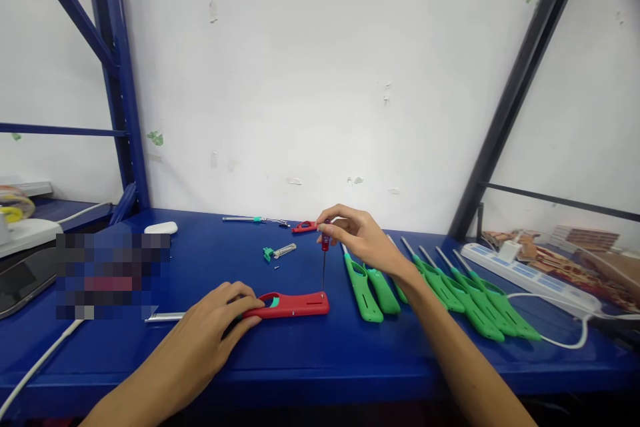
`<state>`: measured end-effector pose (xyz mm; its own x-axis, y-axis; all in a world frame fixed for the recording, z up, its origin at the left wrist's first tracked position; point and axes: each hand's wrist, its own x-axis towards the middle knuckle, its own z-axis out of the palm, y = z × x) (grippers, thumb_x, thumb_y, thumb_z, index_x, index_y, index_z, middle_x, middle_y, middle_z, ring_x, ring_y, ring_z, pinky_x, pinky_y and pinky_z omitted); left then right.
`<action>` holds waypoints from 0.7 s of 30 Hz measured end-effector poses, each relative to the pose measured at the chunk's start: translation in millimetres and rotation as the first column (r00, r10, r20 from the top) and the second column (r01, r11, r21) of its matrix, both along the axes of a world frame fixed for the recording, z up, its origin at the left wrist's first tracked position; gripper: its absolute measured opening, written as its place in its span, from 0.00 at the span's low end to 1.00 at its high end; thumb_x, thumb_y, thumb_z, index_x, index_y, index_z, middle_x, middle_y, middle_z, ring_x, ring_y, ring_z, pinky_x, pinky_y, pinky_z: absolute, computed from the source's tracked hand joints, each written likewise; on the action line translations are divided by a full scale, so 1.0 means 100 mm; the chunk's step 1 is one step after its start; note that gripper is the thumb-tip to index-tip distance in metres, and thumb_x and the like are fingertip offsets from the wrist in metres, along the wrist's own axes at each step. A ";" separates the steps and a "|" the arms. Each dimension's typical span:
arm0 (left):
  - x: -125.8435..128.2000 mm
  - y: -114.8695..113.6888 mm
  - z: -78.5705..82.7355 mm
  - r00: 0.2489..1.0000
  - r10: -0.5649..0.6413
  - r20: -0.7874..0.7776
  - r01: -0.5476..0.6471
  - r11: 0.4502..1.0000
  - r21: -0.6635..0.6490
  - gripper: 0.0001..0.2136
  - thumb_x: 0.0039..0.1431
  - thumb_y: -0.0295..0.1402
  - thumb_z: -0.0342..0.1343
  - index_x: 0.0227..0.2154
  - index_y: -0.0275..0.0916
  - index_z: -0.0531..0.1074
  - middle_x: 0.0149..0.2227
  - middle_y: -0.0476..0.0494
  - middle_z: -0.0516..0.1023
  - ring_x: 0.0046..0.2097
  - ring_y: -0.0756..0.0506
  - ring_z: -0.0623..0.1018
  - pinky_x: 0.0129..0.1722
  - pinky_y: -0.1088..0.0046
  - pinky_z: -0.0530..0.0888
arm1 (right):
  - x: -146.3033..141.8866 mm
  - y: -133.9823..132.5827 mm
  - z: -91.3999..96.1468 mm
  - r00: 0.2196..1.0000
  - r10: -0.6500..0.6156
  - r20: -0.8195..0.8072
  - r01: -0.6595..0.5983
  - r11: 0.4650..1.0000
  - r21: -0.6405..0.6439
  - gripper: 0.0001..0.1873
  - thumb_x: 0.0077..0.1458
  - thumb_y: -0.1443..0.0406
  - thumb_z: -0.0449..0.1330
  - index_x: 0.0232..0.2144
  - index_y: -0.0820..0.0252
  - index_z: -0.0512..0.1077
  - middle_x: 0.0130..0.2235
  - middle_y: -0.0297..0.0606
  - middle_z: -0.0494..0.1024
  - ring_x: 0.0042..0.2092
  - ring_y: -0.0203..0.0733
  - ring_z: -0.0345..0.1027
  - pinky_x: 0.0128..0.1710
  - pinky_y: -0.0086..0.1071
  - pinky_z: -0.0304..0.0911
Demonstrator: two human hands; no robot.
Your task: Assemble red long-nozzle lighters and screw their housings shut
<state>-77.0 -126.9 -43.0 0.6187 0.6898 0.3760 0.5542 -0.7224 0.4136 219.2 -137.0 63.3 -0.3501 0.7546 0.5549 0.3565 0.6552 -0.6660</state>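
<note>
A red long-nosed gas lighter (295, 306) lies flat near the front of the blue table, its metal tube pointing left. My left hand (220, 317) is closed around the lighter near its trigger opening. In my right hand (357, 233) is a small screwdriver (325, 243) with a red handle, held upright between the fingertips. Its thin shaft points down, the tip at or just above the lighter's right end; contact cannot be made out. Behind lie a green trigger piece with a clear part (280, 251), a tiny screw (277, 267), a metal tube with wires (255, 220) and a red half-shell (304, 227).
Several green lighters (367, 290) lie in a row to the right. Beyond them is a white power strip (530, 277) with a cable. At left are a white rounded case (161, 228), a blurred-out patch and a dark device (30, 277). Blue shelf posts (120, 80) frame the wall.
</note>
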 end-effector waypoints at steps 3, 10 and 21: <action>-0.01 0.01 -0.02 1.000 -0.001 0.000 0.001 1.000 0.010 0.13 0.73 0.44 0.45 0.48 0.53 0.74 0.49 0.49 0.74 0.50 0.42 0.74 0.52 0.61 0.71 | 0.00 0.00 -0.01 1.000 -0.004 0.012 0.004 1.000 -0.001 0.08 0.65 0.59 0.60 0.42 0.56 0.75 0.39 0.38 0.79 0.39 0.42 0.75 0.40 0.37 0.69; 0.00 0.00 -0.03 1.000 -0.005 0.004 0.005 1.000 0.013 0.12 0.73 0.44 0.46 0.47 0.53 0.74 0.48 0.50 0.74 0.49 0.42 0.74 0.52 0.61 0.71 | -0.02 0.01 -0.04 0.999 -0.004 0.049 0.004 1.000 -0.010 0.08 0.65 0.59 0.60 0.43 0.55 0.75 0.39 0.39 0.79 0.39 0.42 0.75 0.40 0.36 0.69; -0.02 0.04 -0.07 1.000 -0.012 0.003 0.012 0.999 0.035 0.12 0.73 0.45 0.46 0.48 0.55 0.74 0.49 0.50 0.74 0.50 0.42 0.75 0.53 0.61 0.71 | -0.04 -0.02 -0.01 0.998 -0.004 0.067 0.005 1.000 -0.008 0.07 0.65 0.61 0.61 0.42 0.55 0.76 0.39 0.38 0.79 0.38 0.42 0.75 0.39 0.35 0.69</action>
<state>-79.0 -123.3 -50.5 0.6255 0.6690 0.4015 0.5442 -0.7428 0.3899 214.9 -139.1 62.0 -0.3825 0.7608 0.5243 0.4034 0.6480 -0.6460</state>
